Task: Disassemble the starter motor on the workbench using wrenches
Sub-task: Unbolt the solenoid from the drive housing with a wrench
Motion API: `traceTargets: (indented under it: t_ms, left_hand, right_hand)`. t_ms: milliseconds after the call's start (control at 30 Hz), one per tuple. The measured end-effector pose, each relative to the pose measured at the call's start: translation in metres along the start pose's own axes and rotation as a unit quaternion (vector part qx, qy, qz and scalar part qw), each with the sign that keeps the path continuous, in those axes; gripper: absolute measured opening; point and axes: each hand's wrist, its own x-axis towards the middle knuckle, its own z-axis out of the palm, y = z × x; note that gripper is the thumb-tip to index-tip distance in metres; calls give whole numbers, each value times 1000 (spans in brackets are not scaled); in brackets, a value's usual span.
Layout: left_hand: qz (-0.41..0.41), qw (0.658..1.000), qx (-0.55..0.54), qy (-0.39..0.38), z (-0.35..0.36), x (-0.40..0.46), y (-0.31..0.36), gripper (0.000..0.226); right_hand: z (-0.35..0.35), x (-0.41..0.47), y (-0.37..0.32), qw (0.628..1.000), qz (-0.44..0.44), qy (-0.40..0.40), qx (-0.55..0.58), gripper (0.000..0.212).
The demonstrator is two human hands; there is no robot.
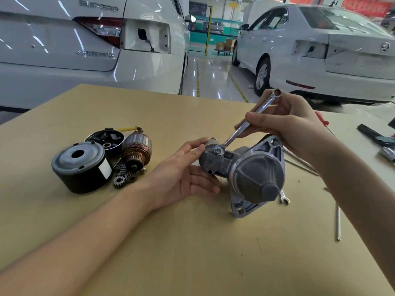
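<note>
While the combination wrench sits on a nut, these are the relations the coming turn depends on.

Starter motor housing [248,174]: lies on the tan workbench [192,242], centre right, nose cone toward the viewer, solenoid end away and to the left.
Nut [218,151]: on top of the solenoid end, between the two hands.
Combination wrench [245,127]: open end on the nut; shaft rises up and right, ring end highest.
Right hand [284,122]: above and behind the housing, fingers curled round the wrench shaft at mid-length.
Left hand [188,176]: nearer the nut, palm up, fingers relaxed and cradling the solenoid end.
Removed parts: field case [81,167], armature [136,150], small gears [123,178], well left of the housing.
Judgement: the swing should run across the housing's long axis, while the left hand braces.
</note>
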Motion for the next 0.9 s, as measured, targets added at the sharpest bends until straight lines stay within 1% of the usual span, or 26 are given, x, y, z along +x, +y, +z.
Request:
traceTargets:
  t_ms: [167, 300, 367, 433, 500, 533, 567, 633, 700, 733, 767, 800, 833, 867, 900]
  left_hand:
    - [0, 1000, -1, -3, 0, -1, 1, 50]
    - [-2, 1000, 1, 1, 0, -1, 1, 49]
    - [-4, 1000, 4, 4, -1, 0, 1, 48]
    - [-4, 1000, 4, 8, -1, 0, 1, 48]
    - [-2, 1000, 1, 12, 0, 1, 1, 46]
    - [-1, 1000, -1, 10, 0, 1, 1, 44]
    - [-1, 1000, -3, 7, 0, 0, 0, 42]
    - [0, 1000, -4, 10, 1, 0, -1, 40]
    - [1, 1000, -10, 21, 0, 1, -3, 36]
    - [1, 1000, -12, 21, 0, 1, -3, 36]
    - [1, 1000, -12, 17, 0, 1, -3, 39]
    - [1, 1000, -9, 9, 0, 0, -2, 42]
    - [1, 1000, -7, 1, 1, 0, -1, 43]
    - [0, 1000, -7, -4, 1, -1, -1, 43]
    - [-1, 1000, -6, -5, 1, -1, 0, 44]
  right_hand:
    - [-1, 17, -9, 997, -1, -67, -32, 27]
    - [-2, 24, -17, 992, 11, -90, -83, 23]
    - [1, 27, -22, 987, 15, -101, -121, 25]
    - [12, 33, -25, 977, -9, -110, -183, 22]
    - [33, 42, -30, 955, -52, -133, -258, 17]
    - [46, 46, -32, 940, -67, -164, -290, 15]
    - [59, 50, -34, 922, -74, -207, -319, 14]
    - [83, 56, -34, 871, -72, -284, -394, 14]
    - [97, 58, -31, 820, -81, -314, -472, 17]
    - [99, 58, -30, 811, -93, -313, -485, 17]
    - [97, 56, -31, 823, -100, -309, -465, 15]
    - [92, 53, -34, 855, -97, -301, -412, 10]
    - [84, 49, -38, 896, -95, -277, -335, 6]
    - [72, 46, -41, 938, -91, -233, -239, 5]
    - [57, 42, -43, 968, -85, -181, -149, 4]
